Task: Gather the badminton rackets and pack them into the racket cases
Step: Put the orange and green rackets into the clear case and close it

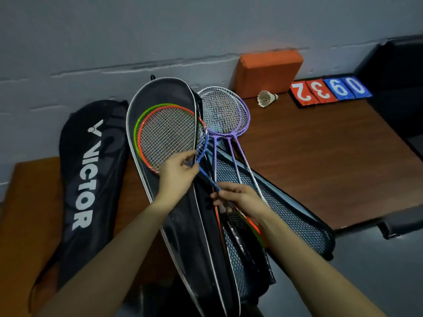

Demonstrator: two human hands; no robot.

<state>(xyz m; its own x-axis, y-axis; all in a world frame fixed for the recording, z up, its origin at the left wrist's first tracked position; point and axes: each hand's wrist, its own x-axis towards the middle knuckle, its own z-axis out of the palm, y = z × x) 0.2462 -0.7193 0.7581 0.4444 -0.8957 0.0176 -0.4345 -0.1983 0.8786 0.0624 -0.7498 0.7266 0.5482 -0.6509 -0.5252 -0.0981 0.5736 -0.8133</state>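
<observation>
Blue racket (202, 154) at frame centre, held in both hands.
Left hand (177, 171) pinched its head; right hand (238, 199) gripped its shaft, lower right.

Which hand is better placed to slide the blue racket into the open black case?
Right hand: it grips the blue racket by the shaft, so it can push. Left hand only pinches the frame at the open black white-trimmed case.

A grey painted wall (160, 30) with rough horizontal ridges ran behind a dark brown wood-grain worktop (320, 161), and the light was dim and cool. An orange padded block (267, 72) leaned against the wall beside red and blue flip score cards (329, 90), with a black chair (398, 88) at the right edge and grey floor (377, 271) below
</observation>
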